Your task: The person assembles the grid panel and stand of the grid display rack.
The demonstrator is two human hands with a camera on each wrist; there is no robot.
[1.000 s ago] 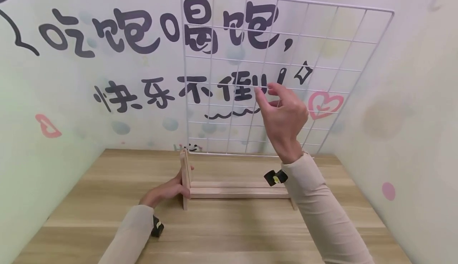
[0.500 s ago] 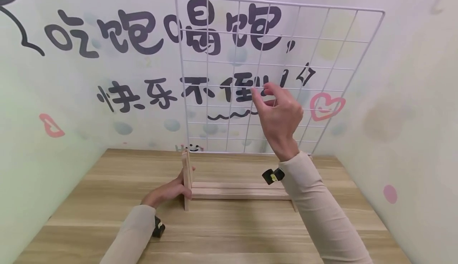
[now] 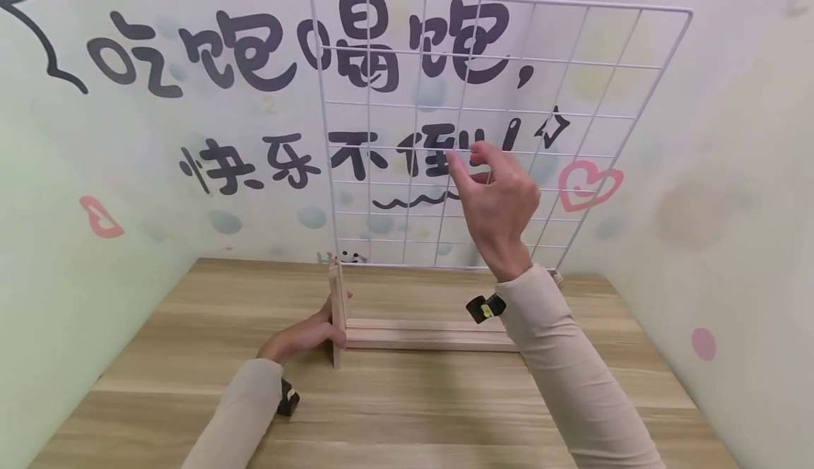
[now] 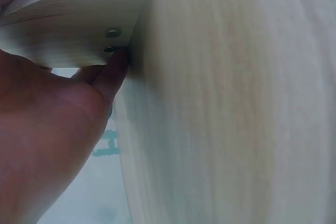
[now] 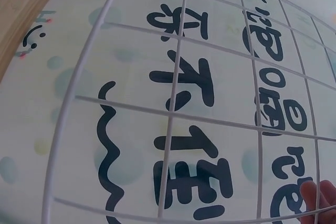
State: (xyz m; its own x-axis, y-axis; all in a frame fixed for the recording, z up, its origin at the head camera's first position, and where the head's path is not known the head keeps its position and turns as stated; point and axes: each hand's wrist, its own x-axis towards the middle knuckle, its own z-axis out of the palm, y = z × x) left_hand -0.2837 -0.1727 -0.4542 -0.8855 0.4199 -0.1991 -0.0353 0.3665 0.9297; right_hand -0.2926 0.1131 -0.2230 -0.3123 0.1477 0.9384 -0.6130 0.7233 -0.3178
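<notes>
advise bracing the wooden stand (image 3: 420, 342) flat against the table (image 3: 413, 412), with pressure downward rather than sideways. note left hand (image 3: 308, 330) clasped around the upright end board (image 3: 338, 306), with thumb on the near side and a fingertip showing beyond. find a fingertip beside two round metallic fittings (image 4: 113, 33). above, find right hand (image 3: 502, 200) apparently grasping the wire grid (image 3: 416, 107), with thumb and forefinger tips apart; cannot tell exact finger contact. judge best to hold the grid upright and level, against twisting or knocking the boards. locate grid over the stand, low left corner near the end board's top; cannot confirm contact. see wall (image 3: 152, 193) behind.
</notes>
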